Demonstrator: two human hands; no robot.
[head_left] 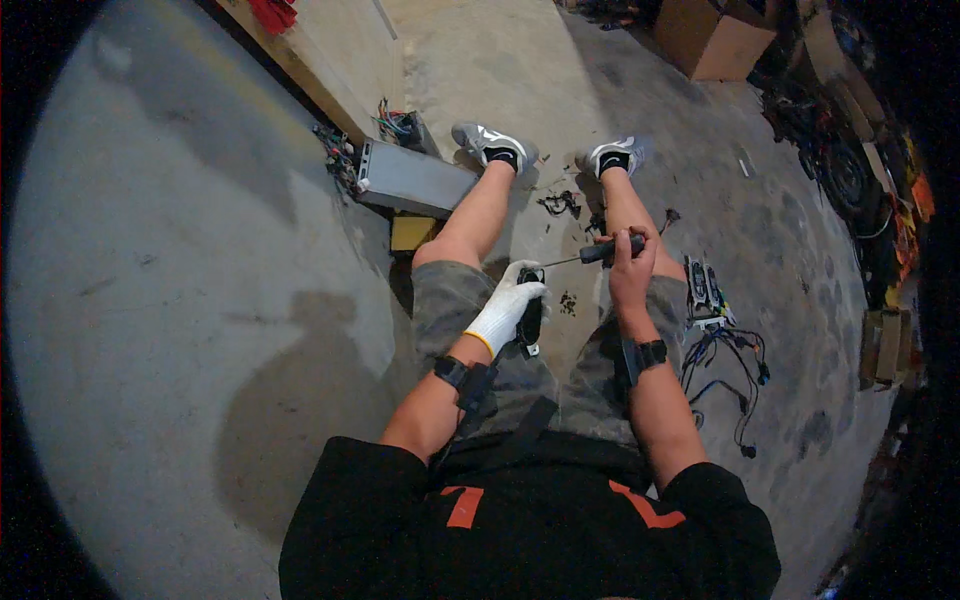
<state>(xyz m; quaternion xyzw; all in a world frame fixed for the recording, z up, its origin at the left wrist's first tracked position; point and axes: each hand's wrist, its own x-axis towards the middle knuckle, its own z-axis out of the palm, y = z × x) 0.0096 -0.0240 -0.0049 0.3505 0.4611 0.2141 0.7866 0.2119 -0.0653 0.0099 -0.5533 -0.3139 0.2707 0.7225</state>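
My left hand [503, 308], in a white knit glove with a yellow cuff edge, is closed around a black elongated part [530, 318]; a small light tab shows at its lower end. Bare and closed, my right hand [632, 270] grips the dark handle of a screwdriver [600, 252]. The screwdriver's thin shaft points left toward the upper end of the black part. Whether the tip touches it is too small to tell. Both hands are held between my knees, above the floor.
Small dark scraps [560, 204] litter the floor between my feet. Right of my leg lie metal-and-black parts [706, 290] and a tangle of cables [735, 365]. On the left stand a grey metal box [415, 178] and a yellow block [411, 233]. A cardboard box [712, 45] sits far right.
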